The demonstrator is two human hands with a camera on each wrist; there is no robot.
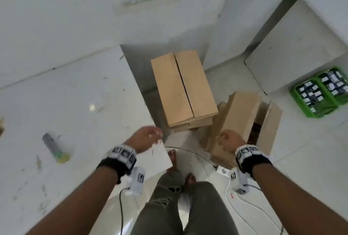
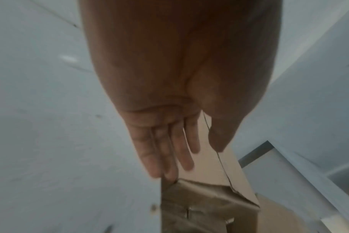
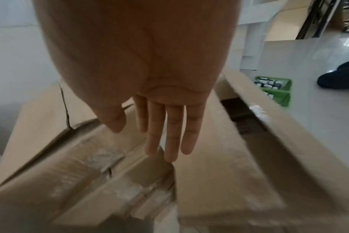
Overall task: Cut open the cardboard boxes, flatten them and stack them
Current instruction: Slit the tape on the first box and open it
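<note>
A stack of flattened cardboard boxes [image 1: 183, 87] lies on the floor ahead of me, beside the white table [image 1: 75, 102]. To its right stands another cardboard box [image 1: 243, 119] with its top flaps parted and a dark gap showing. My left hand [image 1: 148, 136] hovers over the table's corner near the stack [image 2: 209, 165]; its fingers [image 2: 169, 149] are straight and hold nothing. My right hand [image 1: 228, 140] is over the near end of the parted box [image 3: 229, 165], fingers [image 3: 165, 126] straight and empty. A grey cutter with a yellow-green end [image 1: 53, 148] lies on the table at the left.
Two green baskets [image 1: 320, 91] of small packets sit on the floor at the right [image 3: 273, 88]. A white wall and a step rise behind the boxes. My bare feet [image 1: 173, 157] stand between table and box. White cables [image 1: 243, 208] trail on the floor.
</note>
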